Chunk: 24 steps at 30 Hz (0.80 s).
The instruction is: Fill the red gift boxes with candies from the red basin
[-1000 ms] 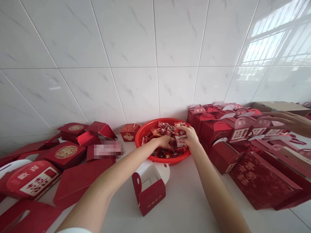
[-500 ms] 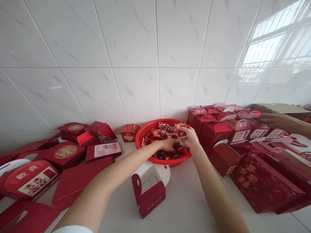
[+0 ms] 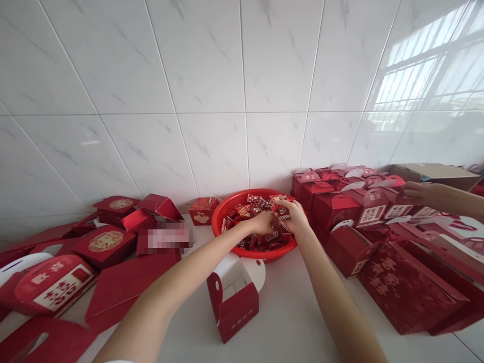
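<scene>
A red plastic basin (image 3: pixel 217 224) full of wrapped candies (image 3: pixel 251 242) stands against the wall. Inside it, my left hand (image 3: pixel 263 223) is closed, its fingertips pinching what looks like a wrapped candy. My right hand (image 3: pixel 294 214) is over the basin's right side, its fingers closed round several red candy packets (image 3: pixel 280 201). In front of the basin sits a red gift box (image 3: pixel 239 310) with its top open, white inside and without candies in view.
Red gift boxes (image 3: pixel 104 242) lie piled at the left. Rows of closed boxes (image 3: pixel 342 209) and large red bags (image 3: pixel 408 287) stand at the right. Another person's hand (image 3: pixel 419 194) touches boxes there, near a cardboard carton (image 3: pixel 446 174). A small red box (image 3: pixel 202 210) stands left of the basin.
My left hand has drawn up slightly among the candies and its fingers have closed. My right hand keeps its candy packets in nearly the same place. The view has shifted slightly.
</scene>
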Motion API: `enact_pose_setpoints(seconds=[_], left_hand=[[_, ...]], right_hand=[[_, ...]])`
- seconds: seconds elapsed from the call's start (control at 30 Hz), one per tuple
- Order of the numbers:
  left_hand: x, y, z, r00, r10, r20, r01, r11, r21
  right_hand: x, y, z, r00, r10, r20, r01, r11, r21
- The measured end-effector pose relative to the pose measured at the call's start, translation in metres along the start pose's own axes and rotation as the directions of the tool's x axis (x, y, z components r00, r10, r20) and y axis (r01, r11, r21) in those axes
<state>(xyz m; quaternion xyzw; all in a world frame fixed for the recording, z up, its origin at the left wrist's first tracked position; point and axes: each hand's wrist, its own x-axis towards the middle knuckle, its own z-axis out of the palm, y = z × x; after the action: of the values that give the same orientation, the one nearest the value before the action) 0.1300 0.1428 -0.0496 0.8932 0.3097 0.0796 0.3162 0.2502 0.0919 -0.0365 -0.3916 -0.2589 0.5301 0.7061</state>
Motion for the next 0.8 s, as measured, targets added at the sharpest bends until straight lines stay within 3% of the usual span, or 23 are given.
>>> enact_pose_setpoints(seconds=[0.1, 0.23, 0.33, 0.4, 0.5, 0.57, 0.63, 0.7, 0.8], left_hand=[[-0.017, -0.001, -0.016, 0.996, -0.006, -0.084, -0.004, 0.993, -0.114], [-0.058, 0.003, -0.036, 0.979, -0.036, -0.198, -0.016, 0.968, -0.252], [-0.097, 0.014, -0.048, 0.968, -0.013, -0.251, -0.093, 0.909, -0.407], [-0.124, 0.022, -0.054, 0.975, 0.032, -0.219, -0.13, 0.883, -0.451], [-0.161, 0.033, -0.058, 0.988, 0.055, -0.145, -0.106, 0.923, -0.37], [-0.18, 0.039, -0.056, 0.991, 0.002, -0.132, -0.03, 0.976, -0.216], [-0.196, 0.044, -0.051, 0.988, -0.109, -0.107, 0.109, 0.994, -0.01], [-0.207, 0.048, -0.046, 0.967, -0.253, -0.036, 0.255, 0.955, 0.152], [-0.218, 0.052, -0.04, 0.911, -0.406, 0.068, 0.383, 0.896, 0.224]], right_hand=[[-0.007, -0.007, 0.004, 1.0, -0.012, 0.022, 0.012, 1.0, 0.002], [-0.024, -0.019, 0.013, 0.996, -0.024, 0.085, 0.025, 1.0, -0.013], [-0.043, -0.027, 0.02, 0.978, -0.045, 0.204, 0.063, 0.995, -0.083], [-0.057, -0.031, 0.025, 0.945, -0.032, 0.326, 0.088, 0.983, -0.158], [-0.077, -0.035, 0.033, 0.87, 0.04, 0.492, 0.115, 0.953, -0.281], [-0.089, -0.034, 0.037, 0.804, 0.102, 0.586, 0.149, 0.919, -0.364], [-0.098, -0.033, 0.041, 0.732, 0.166, 0.66, 0.218, 0.862, -0.459], [-0.105, -0.029, 0.044, 0.668, 0.221, 0.711, 0.329, 0.769, -0.548], [-0.112, -0.021, 0.049, 0.614, 0.298, 0.731, 0.429, 0.651, -0.626]])
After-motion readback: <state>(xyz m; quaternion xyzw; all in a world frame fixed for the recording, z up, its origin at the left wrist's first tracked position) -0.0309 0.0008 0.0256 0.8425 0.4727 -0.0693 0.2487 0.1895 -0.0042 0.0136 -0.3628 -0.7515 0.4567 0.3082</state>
